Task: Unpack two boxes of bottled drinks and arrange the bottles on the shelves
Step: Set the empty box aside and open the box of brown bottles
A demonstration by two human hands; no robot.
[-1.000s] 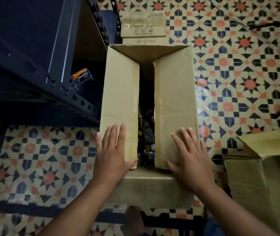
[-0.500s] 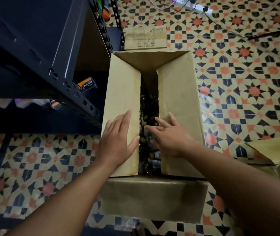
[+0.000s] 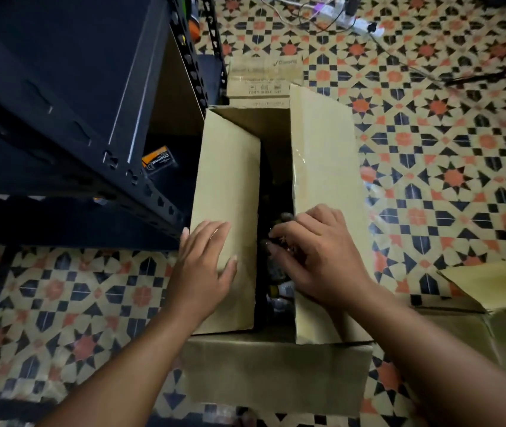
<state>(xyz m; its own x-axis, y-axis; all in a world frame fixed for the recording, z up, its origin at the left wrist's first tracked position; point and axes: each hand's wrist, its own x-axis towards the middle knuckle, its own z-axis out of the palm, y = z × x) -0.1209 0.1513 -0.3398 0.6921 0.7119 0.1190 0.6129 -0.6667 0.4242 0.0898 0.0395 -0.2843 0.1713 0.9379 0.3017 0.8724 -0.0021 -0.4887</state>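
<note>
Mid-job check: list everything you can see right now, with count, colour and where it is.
cardboard box: one, tan, centre of the floor, flaps part open
bottles: count unclear, dark, inside that box, seen through the gap
second box: one, tan, open, right edge
printed carton: one, tan, beyond the centre box
shelving rack: one, black, left
charcoal pack: one, orange and black, low in the rack
power strip: one, white, top, with cables
floor: patterned tiles, orange, black, cream
left hand: flat on the left flap
right hand: fingers curled into the gap over the bottles; grip unclear
</note>
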